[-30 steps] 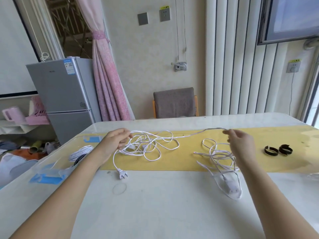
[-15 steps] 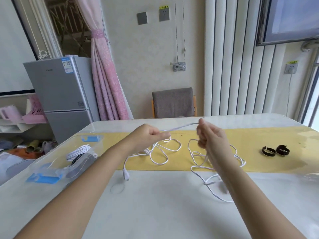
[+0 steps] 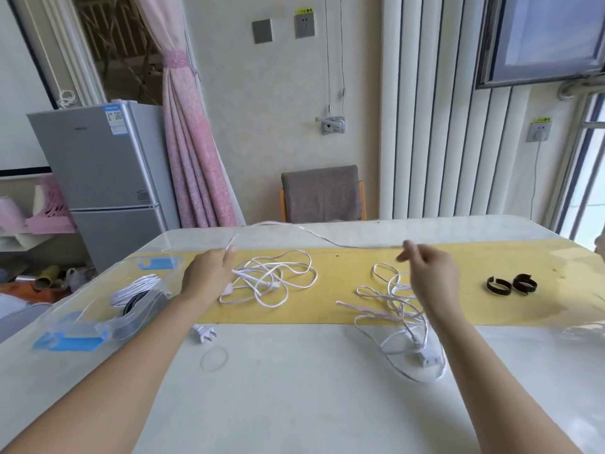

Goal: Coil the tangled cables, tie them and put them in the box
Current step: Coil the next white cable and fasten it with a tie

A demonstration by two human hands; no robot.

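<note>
- The white cable [image 3: 370, 247] hangs in a slack span above the yellow mat [image 3: 343, 273]. Its tangled heaps lie on the mat beneath both hands.
- The left hand [image 3: 209, 273] and the right hand [image 3: 432, 276] each pinch it at the fingertips.
- It seems best to gather even loops into one hand, shaking snags loose (no yanking).
- The sticker on the fridge [image 3: 98, 165] is too small to read.

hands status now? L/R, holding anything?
Left hand: closed, gripping the cable.
Right hand: closed, pinching the same cable further along its raised span.
</note>
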